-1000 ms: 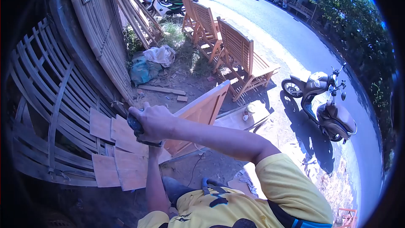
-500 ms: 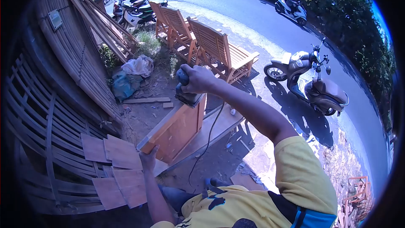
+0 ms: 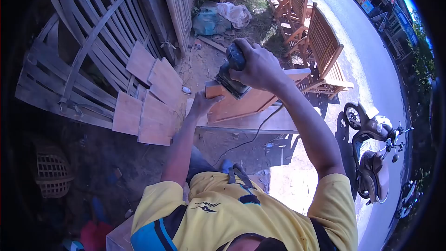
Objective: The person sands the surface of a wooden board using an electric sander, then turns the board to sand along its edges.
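Note:
My right hand (image 3: pixel 264 69) is wrapped round the dark grip of an electric sander (image 3: pixel 233 83). The sander sits on the upper edge of a framed wooden panel (image 3: pixel 241 105), near its left end. That panel stands on edge on a low bench (image 3: pixel 260 124). At the panel's left end my left hand (image 3: pixel 203 104) grips the corner, a short way from the sander. A dark power cord (image 3: pixel 265 122) hangs below my right forearm and trails down past the bench.
Thin wooden boards (image 3: pixel 158 83) lean on a slatted bamboo frame (image 3: pixel 88 56) at left. Wooden chairs (image 3: pixel 325 42) stand behind the panel, and a scooter (image 3: pixel 374 158) is parked at right by the road. Sacks (image 3: pixel 211 21) lie on the ground beyond.
The sander in my right hand has moved along the panel's edge from the far end to the end near my left hand. The view has turned left and further down.

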### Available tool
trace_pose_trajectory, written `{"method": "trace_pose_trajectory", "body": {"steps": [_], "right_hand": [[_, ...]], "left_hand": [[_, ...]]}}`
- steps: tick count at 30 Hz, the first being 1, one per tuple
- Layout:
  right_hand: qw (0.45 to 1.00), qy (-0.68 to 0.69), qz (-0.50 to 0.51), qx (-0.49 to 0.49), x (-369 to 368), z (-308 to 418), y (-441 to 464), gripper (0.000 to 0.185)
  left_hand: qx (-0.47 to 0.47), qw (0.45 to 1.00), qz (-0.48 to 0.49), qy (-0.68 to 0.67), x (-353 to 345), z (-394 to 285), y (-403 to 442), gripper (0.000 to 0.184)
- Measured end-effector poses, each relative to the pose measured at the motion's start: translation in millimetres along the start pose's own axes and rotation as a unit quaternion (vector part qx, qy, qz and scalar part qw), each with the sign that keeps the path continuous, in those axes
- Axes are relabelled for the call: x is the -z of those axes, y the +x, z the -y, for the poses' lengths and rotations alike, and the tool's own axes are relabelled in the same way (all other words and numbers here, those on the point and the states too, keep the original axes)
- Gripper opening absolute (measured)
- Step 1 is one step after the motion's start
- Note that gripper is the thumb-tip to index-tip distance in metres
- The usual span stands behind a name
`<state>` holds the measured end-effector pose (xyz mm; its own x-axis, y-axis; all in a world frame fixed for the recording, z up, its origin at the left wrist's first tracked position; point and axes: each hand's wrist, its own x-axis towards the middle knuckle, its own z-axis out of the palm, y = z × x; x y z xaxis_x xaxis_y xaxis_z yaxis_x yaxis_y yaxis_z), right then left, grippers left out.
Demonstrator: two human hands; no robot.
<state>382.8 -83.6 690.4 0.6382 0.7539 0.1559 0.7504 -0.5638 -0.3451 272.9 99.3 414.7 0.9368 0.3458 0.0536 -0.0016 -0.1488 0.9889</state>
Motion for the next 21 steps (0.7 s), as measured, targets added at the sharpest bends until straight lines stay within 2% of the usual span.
{"method": "trace_pose_trajectory", "body": {"steps": [1,2,4,6,7,9,10,11,13,15,17,19,21], "right_hand": [[0.999,0.007,0.002,0.034,-9,20,6,0.082],[0.997,0.033,0.037,0.054,-3,46,9,0.082],[0.994,0.025,0.038,0.103,-19,63,17,0.076],[0.990,0.014,0.027,0.137,-23,66,18,0.071],[0.993,0.010,0.032,0.112,-15,61,11,0.076],[0.997,-0.005,0.013,0.071,-11,34,6,0.081],[0.999,-0.013,0.010,0.049,-3,18,3,0.081],[0.999,-0.005,-0.012,0.051,-2,-7,2,0.083],[0.999,-0.043,-0.008,-0.016,12,-33,3,0.080],[1.000,-0.015,-0.022,0.001,12,-43,7,0.073],[1.000,-0.002,-0.003,0.024,9,-22,8,0.065],[0.997,0.033,0.008,0.074,-3,12,10,0.069],[0.992,0.040,0.020,0.115,-20,34,16,0.070]], "left_hand": [[0.006,1.000,-0.010,0.001,-6,-13,-1,0.038],[-0.086,0.992,-0.076,-0.045,-16,-28,-1,0.037],[-0.170,0.971,-0.145,-0.087,-23,-25,-1,0.037],[-0.183,0.968,-0.157,-0.066,-19,-15,5,0.037],[-0.187,0.966,-0.166,-0.060,-15,-11,7,0.037],[-0.020,0.997,0.018,0.076,5,0,2,0.041],[0.032,0.996,0.007,0.079,3,-5,0,0.046],[0.034,0.997,-0.009,0.076,0,-6,1,0.046],[0.029,0.999,0.002,0.037,-1,-7,-1,0.053],[0.006,0.999,-0.006,0.034,-1,-12,-1,0.055],[0.060,0.994,0.006,0.094,4,-24,1,0.053],[0.000,0.999,-0.034,0.011,0,-21,-6,0.047],[-0.001,0.999,-0.012,0.029,3,-19,-4,0.050]]}}
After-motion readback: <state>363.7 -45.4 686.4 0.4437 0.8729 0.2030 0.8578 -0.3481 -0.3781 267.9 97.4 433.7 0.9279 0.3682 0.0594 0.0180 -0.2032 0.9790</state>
